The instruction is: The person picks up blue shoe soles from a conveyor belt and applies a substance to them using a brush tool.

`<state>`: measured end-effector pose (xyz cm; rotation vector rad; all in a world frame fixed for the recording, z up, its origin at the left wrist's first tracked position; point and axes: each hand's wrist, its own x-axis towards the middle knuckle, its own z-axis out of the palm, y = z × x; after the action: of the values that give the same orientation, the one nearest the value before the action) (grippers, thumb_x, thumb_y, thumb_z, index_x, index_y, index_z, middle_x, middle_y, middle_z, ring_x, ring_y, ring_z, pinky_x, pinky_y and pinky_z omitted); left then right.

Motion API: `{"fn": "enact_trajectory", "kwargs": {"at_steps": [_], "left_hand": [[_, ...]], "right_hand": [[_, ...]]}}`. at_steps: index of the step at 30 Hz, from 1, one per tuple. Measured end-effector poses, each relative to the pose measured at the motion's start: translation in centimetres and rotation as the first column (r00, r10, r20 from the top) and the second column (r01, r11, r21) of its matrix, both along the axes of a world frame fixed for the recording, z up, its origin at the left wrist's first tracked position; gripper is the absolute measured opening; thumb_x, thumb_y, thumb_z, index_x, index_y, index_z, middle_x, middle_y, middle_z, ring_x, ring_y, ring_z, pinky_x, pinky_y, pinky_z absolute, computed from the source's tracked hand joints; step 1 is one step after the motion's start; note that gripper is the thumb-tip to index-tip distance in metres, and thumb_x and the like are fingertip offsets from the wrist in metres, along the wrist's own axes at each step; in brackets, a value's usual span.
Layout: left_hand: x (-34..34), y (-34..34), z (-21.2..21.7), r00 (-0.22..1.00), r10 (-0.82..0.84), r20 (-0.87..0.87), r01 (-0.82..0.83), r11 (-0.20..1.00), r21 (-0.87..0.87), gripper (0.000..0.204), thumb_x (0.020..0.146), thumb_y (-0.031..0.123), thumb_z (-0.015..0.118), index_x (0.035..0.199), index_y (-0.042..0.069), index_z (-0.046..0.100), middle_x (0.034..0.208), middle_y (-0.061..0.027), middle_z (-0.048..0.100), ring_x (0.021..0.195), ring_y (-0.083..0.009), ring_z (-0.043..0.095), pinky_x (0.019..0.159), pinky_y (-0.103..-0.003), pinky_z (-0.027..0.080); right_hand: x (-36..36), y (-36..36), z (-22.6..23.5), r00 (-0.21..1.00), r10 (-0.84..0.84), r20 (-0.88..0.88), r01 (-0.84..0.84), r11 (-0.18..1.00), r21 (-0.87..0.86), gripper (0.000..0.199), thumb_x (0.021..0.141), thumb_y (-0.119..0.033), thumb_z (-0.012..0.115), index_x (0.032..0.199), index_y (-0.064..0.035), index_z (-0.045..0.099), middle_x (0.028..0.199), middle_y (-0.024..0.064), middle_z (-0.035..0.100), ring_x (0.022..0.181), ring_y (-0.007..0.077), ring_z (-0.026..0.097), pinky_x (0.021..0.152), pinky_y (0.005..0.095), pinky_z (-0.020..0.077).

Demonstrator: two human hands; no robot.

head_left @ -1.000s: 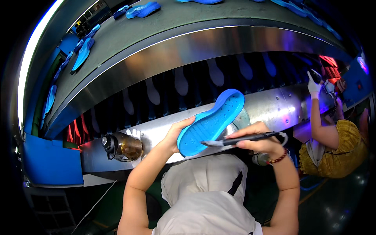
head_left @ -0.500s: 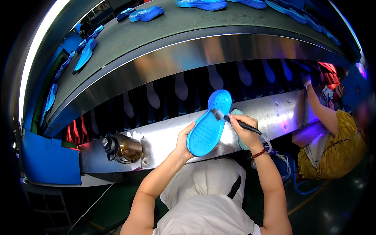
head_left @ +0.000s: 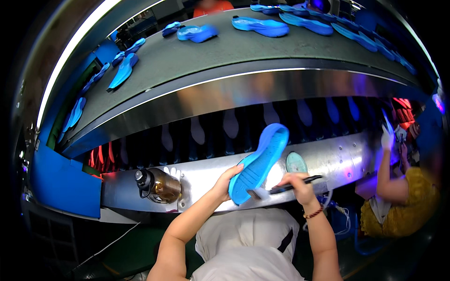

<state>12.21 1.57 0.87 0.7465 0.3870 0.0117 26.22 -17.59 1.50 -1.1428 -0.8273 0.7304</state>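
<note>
Left hand [head_left: 227, 180]: fingers wrapped on the heel edge of a blue sole [head_left: 258, 161], held tilted above the steel ledge [head_left: 347, 157]. Right hand [head_left: 296, 183]: fingers closed around a brush [head_left: 281, 188], bristles touching the sole's heel. Bottle [head_left: 159, 185] stands at the ledge's left end. More soles [head_left: 262, 25] lie on the upper belt [head_left: 225, 51].

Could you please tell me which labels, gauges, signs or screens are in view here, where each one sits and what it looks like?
Round gauge dial: on the steel panel, just right of the blue shoe sole; pale face, markings too small to tell.
Lit red-orange panel: far right, above the co-worker's raised hand; blurred, possibly a display.
No packages or signs can be made out.
</note>
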Motion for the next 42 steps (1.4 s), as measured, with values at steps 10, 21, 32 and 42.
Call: {"fn": "enact_trajectory", "kwargs": {"at_steps": [10,21,32,42], "left_hand": [[4.4,11.6,19.8,0.651,0.302,0.697,-0.350,0.934,-0.078,0.061,0.087,0.044,0.031,0.133,0.004,0.025,0.132,-0.0221,0.032,0.119,-0.0379,0.036,0.095,-0.058,0.032],[18.4,18.9,22.6,0.774,0.606,0.184,-0.544,0.489,0.682,0.091,0.070,0.031,0.061,0.137,0.000,0.008,0.140,-0.0198,0.019,0.128,-0.0308,0.025,0.104,-0.041,0.020],[20.7,17.8,21.6,0.787,0.614,0.053,0.278,-0.430,0.859,0.047,0.076,0.035,0.062,0.111,0.006,0.050,0.108,-0.0165,0.057,0.109,-0.0340,0.046,0.091,-0.052,0.034],[20.5,12.8,22.2,0.990,0.009,0.140,-0.120,-0.463,0.878,0.031,0.080,0.035,0.059,0.083,0.004,0.058,0.078,-0.0119,0.061,0.075,-0.0239,0.058,0.070,-0.033,0.044]], "right_hand": [[3.6,-0.2,-0.5,0.721,-0.293,-0.628,0.434,0.897,0.080,0.045,0.091,-0.036,0.037,0.071,-0.0025,0.058,0.071,0.0135,0.063,0.060,0.0220,0.059,0.057,0.0294,0.0481],[5.6,-0.2,-3.2,0.667,-0.345,-0.660,0.470,0.882,0.013,0.038,0.090,-0.033,0.041,0.076,-0.0020,0.058,0.075,0.0107,0.061,0.071,0.0213,0.058,0.054,0.0291,0.0434],[5.3,1.1,-6.1,0.619,-0.313,-0.721,0.401,0.914,-0.052,0.034,0.091,-0.030,0.040,0.080,-0.0032,0.059,0.079,0.0091,0.061,0.073,0.0203,0.056,0.057,0.0311,0.0412],[4.0,0.8,-4.0,0.594,-0.189,-0.782,0.326,0.945,0.019,0.030,0.090,-0.024,0.047,0.100,0.0022,0.056,0.099,0.0141,0.058,0.082,0.0171,0.054,0.069,0.0260,0.0428]]}}
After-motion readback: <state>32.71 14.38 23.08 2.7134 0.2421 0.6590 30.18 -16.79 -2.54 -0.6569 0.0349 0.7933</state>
